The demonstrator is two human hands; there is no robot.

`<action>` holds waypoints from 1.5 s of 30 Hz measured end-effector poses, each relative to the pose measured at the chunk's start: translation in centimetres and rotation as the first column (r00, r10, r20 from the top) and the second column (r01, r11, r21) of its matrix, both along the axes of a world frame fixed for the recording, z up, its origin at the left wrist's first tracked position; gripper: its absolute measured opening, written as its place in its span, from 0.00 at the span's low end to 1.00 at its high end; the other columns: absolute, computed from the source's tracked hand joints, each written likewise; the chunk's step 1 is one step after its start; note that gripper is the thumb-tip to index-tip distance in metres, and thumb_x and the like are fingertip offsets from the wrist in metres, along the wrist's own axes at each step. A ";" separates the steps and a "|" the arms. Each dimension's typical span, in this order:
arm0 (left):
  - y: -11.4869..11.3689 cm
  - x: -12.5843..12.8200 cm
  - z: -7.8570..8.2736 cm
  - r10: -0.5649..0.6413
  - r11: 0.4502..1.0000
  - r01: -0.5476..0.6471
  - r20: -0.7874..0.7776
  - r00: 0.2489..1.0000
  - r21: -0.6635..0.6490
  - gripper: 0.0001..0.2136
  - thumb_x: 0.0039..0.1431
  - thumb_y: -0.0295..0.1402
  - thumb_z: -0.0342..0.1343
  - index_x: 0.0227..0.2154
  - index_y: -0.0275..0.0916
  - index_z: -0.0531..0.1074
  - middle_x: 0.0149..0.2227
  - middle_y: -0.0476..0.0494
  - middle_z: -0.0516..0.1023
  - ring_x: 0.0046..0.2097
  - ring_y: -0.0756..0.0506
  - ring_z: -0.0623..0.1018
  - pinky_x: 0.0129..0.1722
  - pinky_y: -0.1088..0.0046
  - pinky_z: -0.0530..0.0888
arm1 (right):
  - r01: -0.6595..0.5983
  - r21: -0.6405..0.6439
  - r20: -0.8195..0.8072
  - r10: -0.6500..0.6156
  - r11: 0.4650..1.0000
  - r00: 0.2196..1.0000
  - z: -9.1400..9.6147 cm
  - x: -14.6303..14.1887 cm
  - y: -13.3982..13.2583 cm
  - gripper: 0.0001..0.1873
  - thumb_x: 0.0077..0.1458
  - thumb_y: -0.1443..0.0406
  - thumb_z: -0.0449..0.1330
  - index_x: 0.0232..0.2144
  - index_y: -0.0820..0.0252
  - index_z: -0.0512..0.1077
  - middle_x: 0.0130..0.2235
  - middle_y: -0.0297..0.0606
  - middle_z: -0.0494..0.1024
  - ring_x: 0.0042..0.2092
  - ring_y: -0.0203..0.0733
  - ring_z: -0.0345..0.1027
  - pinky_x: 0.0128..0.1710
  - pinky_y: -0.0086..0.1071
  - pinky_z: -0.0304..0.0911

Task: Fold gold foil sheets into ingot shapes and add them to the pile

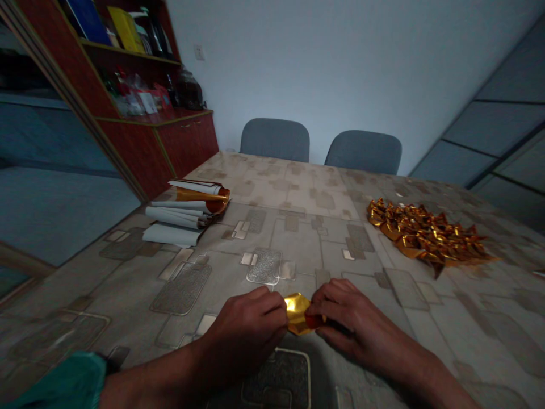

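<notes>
Between my two hands, close to me over the table, is a small piece of folded gold foil paper (298, 307). My left hand (255, 318) is closed on its left end, with the fingers curled and the fingertips hidden. My right hand (344, 315) pinches the right end, thumb below and fingers above. The foil's middle bulges a little and shines. Farther right lies a cluster of folded gold foil pieces (426, 230) with pointed tips. To the left sits a stack of bent foil paper sheets (183, 213), their grey-white backs showing.
A patterned tablecloth (293, 238) covers the table. Two grey chairs (275, 139) stand at its far edge, before a pale wall. At the back left is a red-brown cabinet (187, 142) holding a large dark jar (188, 90) and bags.
</notes>
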State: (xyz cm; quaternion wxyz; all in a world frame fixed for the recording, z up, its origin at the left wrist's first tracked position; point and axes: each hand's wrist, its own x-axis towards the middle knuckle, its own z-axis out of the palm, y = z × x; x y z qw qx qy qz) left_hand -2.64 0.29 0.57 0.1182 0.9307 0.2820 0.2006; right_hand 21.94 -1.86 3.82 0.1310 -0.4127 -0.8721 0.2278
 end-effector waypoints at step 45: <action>-0.6 0.5 0.1 -0.043 0.997 0.026 -0.273 0.961 -0.067 0.25 0.57 0.26 0.58 0.58 0.37 0.63 0.54 0.37 0.75 0.47 0.38 0.75 0.44 0.59 0.77 | 0.239 0.056 0.037 -0.242 0.969 0.970 -2.4 -1.3 0.5 0.03 0.64 0.68 0.61 0.37 0.57 0.75 0.37 0.38 0.75 0.40 0.48 0.70 0.40 0.41 0.60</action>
